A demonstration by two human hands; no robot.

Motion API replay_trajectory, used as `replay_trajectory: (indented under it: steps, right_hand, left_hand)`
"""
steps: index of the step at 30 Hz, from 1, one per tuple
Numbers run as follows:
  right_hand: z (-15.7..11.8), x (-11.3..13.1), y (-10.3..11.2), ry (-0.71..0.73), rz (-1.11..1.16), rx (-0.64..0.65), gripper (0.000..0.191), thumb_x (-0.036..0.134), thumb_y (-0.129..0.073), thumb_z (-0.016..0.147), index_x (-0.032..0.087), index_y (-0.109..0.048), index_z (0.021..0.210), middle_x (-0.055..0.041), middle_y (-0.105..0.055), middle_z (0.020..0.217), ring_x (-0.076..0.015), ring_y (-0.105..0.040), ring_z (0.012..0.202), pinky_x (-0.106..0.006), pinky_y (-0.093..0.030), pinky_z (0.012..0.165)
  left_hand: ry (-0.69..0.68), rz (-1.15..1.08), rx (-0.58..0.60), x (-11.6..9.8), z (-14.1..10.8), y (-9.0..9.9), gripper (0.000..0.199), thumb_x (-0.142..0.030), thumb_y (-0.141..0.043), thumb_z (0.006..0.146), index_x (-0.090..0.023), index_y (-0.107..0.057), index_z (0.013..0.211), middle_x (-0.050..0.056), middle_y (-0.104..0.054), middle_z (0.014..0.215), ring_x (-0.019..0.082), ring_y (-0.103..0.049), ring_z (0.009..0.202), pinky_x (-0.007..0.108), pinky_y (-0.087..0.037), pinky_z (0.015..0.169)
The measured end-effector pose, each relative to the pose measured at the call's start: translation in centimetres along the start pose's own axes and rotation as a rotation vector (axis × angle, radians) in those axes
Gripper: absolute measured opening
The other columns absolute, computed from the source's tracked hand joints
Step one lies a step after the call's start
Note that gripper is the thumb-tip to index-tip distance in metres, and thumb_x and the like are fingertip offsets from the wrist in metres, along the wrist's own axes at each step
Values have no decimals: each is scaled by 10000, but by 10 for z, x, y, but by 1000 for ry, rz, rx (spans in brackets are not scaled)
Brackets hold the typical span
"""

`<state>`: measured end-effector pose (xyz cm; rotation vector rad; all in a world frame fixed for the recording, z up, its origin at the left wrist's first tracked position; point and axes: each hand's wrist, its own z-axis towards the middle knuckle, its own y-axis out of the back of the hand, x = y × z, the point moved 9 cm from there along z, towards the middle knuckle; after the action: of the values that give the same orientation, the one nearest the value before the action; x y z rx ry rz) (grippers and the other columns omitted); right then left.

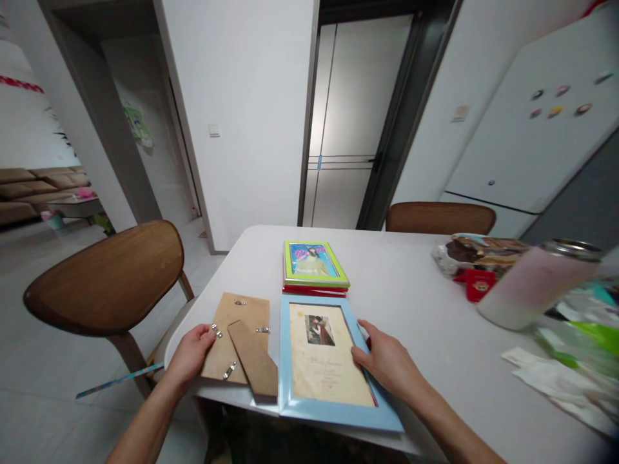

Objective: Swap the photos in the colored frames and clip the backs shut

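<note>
A brown picture-frame backing board [220, 354] lies at the near left of the table, with metal clips and a hinged stand leg [254, 367] facing up. My left hand [191, 354] pinches its left edge beside one clip. Just right of the board is a light blue photo frame [285, 361], face up, around a cream insert sheet [322, 380] with a small printed picture. My right hand [387, 361] grips the frame's right side, thumb and fingers at the rim. Beyond it lies a lime-green frame [316, 281] holding a picture of a figure in a pale dress, stacked on something red.
A pink-and-white tumbler [536, 283], a small red packet [480, 285], a snack package [483, 251] and crumpled tissues [565, 380] occupy the table's right side. Wooden chairs stand at the left [106, 277] and far side [440, 218]. The white table's [387, 270] near edge runs below the frames.
</note>
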<state>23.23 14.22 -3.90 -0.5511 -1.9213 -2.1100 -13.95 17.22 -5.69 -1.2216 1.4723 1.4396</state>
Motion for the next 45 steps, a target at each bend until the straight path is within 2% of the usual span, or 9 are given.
replay_trajectory:
  steps: [6,8,12,15,18,23,28,37,45]
  right_hand:
    - [-10,-6,0,-282,720,96,636,215,-456,621,134,-321,1237,-45,-621,741,-171,-570,579,-288,-431,567]
    - [-19,6,-4,-332,1111,208,709,218,-471,634,221,-197,1288,-17,-632,797,-156,-580,547,-289,-450,543]
    - [-31,30,9,-306,1375,238,777,216,-567,621,267,-172,1288,-7,-639,821,-151,-594,577,-287,-470,571]
    - [-29,32,15,-272,1318,203,801,254,-620,607,240,-196,1287,21,-620,669,-133,-575,533,-257,-464,542]
    - [-22,17,15,-261,1174,141,809,272,-632,596,210,-214,1286,51,-563,562,-118,-541,493,-219,-429,468]
    - [-6,-25,11,-226,676,19,617,292,-511,662,104,-350,1227,24,-550,558,-124,-516,492,-221,-388,465]
    - [2,-37,6,-144,149,-61,502,286,-423,681,86,-480,1138,-69,-617,757,-188,-568,671,-278,-414,626]
    - [-1,-18,13,-3,-85,-163,438,298,-420,700,84,-526,1067,-137,-576,943,-222,-553,806,-331,-402,748]
    - [-4,54,-45,-27,768,67,584,244,-489,652,111,-354,1204,2,-576,681,-116,-511,499,-239,-404,477]
  left_hand:
    - [-188,176,-181,-43,-13,-4,427,-296,-559,606,-158,-486,1003,71,-543,1003,265,-452,1023,393,-339,863]
    - [-294,193,-145,-68,-39,-43,426,-277,-545,640,-178,-471,1047,64,-491,1115,236,-394,1095,386,-287,934]
    - [-680,251,260,-122,-111,-161,737,-258,-659,576,-163,-315,1221,107,-328,1297,258,-288,1181,426,-258,978]
    - [-834,267,310,-144,-139,-195,681,-181,-622,595,-158,-330,1210,110,-383,1252,256,-352,1127,415,-305,955]
    - [-882,253,209,-154,-134,-178,566,-59,-476,635,-181,-362,1176,69,-521,1047,199,-473,974,346,-401,866]
    - [-648,293,-174,-126,-94,-95,374,-108,-394,708,-149,-427,1079,84,-541,963,199,-526,889,351,-439,781]
    - [-452,458,-143,-67,-78,-66,323,-194,-405,734,-151,-440,1052,85,-550,1018,216,-527,942,359,-428,793]
    - [-496,845,-139,-56,-84,-69,293,-235,-434,731,-164,-511,1005,82,-578,912,247,-523,898,406,-403,776]
    - [-689,749,206,-62,-106,-127,648,-117,-472,595,-171,-351,1229,102,-335,1312,275,-274,1202,487,-242,971]
